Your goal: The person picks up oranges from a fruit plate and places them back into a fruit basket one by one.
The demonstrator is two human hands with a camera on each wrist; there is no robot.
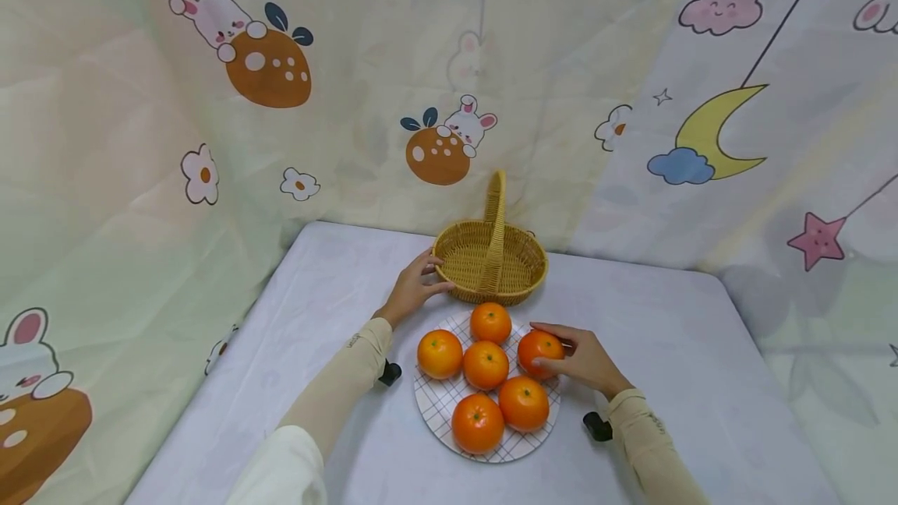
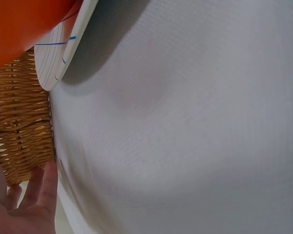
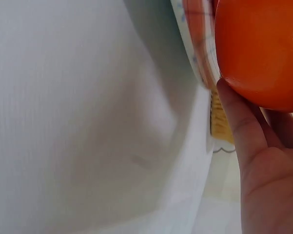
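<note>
Forearms (image 1: 335, 386) angle inward — right hand (image 1: 588, 363) grips an orange (image 1: 539, 348).

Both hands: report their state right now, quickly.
Left hand: open, touching the side of the wicker basket.
Right hand: closed, holding the rightmost orange between thumb and fingers.

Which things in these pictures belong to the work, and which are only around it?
Likely in the work:
basket, touched by the left hand
orange held by the right hand
five other oranges
patterned plate beneath them

Only around it:
white tabletop
printed backdrop
black pieces by the wrists
</note>
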